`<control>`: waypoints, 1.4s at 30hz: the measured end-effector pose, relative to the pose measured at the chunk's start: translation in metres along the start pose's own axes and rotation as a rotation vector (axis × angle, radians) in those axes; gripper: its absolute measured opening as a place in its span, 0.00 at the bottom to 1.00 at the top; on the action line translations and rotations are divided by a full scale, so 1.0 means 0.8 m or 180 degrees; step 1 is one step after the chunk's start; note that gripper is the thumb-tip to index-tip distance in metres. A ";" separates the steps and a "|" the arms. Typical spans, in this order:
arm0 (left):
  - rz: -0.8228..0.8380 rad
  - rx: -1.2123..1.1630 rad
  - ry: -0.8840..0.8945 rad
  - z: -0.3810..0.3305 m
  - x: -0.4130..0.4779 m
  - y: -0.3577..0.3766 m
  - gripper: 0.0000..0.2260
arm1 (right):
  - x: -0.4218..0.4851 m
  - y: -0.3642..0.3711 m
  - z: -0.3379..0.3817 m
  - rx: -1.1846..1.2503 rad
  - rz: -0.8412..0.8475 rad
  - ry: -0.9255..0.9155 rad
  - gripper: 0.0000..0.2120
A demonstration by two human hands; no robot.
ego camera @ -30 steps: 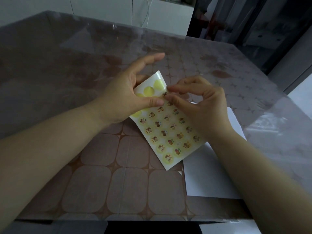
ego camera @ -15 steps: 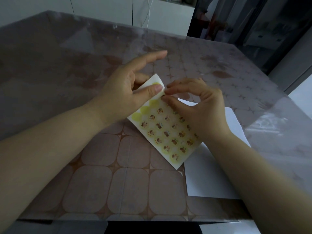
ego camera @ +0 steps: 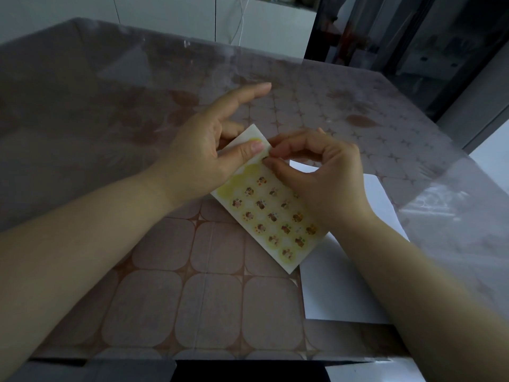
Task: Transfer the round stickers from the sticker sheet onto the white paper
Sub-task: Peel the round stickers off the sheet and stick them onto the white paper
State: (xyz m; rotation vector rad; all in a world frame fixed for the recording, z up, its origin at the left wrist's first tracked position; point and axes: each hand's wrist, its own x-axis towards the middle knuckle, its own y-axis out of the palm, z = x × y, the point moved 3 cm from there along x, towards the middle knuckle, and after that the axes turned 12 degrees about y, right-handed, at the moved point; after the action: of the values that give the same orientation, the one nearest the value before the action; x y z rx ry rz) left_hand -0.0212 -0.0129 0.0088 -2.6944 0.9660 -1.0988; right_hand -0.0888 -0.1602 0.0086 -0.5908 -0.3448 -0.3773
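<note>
We see a rectangular yellow sticker sheet printed with rows of small round pictures, held slantwise just above the counter, which wears a brown tile-patterned cloth under clear plastic film. The sheet's near corner overlaps a plain sheet of white paper lying flat on the counter to the right.

The left hand has its grip closed on the sheet's far corner: the thumb presses on top, curled fingers lie beneath, and the forefinger points straight out, touching nothing.

The right hand hovers over the sheet's far right edge with its grip narrowed to a pinch, thumb and forefinger tips meeting on a round sticker just beside the left thumbnail. We cannot tell how far that sticker has come off the backing. The other right fingers are curled loosely above the white paper.
</note>
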 end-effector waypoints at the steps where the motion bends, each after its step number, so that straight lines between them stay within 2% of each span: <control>1: -0.0010 -0.0010 -0.0006 0.000 0.000 0.000 0.26 | 0.000 0.000 0.000 0.0015 0.0003 0.0012 0.05; 8: -0.0068 -0.0061 -0.0153 0.002 0.000 0.000 0.25 | 0.000 0.002 0.000 0.0024 0.0052 0.0033 0.05; 11: -0.0107 -0.0071 -0.0221 0.003 0.000 0.000 0.25 | 0.001 0.000 0.001 0.0042 0.0090 0.0028 0.08; 17: -0.0177 -0.0188 -0.0343 0.004 -0.001 0.000 0.24 | 0.003 -0.002 -0.001 -0.0250 -0.0053 -0.0331 0.08; 21: -0.0248 -0.0369 -0.0463 0.007 -0.001 0.000 0.24 | 0.003 -0.002 -0.001 -0.0771 -0.0203 -0.0655 0.08; 25: -0.0232 -0.0397 -0.0494 0.009 -0.001 0.000 0.24 | 0.003 -0.003 0.000 -0.0857 -0.0261 -0.0752 0.06; 29: -0.0091 -0.0242 -0.0583 0.011 -0.001 -0.001 0.24 | 0.005 -0.004 -0.002 -0.0818 -0.0033 -0.0643 0.05; 32: -0.0024 -0.0147 -0.0643 0.014 -0.001 -0.001 0.25 | 0.007 -0.004 -0.004 -0.0624 0.0155 -0.0373 0.09; 42: 0.0013 -0.0162 -0.0728 0.018 -0.002 -0.001 0.25 | 0.005 -0.001 0.001 -0.0668 0.0201 -0.0328 0.08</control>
State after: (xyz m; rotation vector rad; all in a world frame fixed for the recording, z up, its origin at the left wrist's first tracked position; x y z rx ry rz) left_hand -0.0123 -0.0138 -0.0028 -2.7782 0.9713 -0.7527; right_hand -0.0857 -0.1609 0.0114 -0.8268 -0.3870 -0.3250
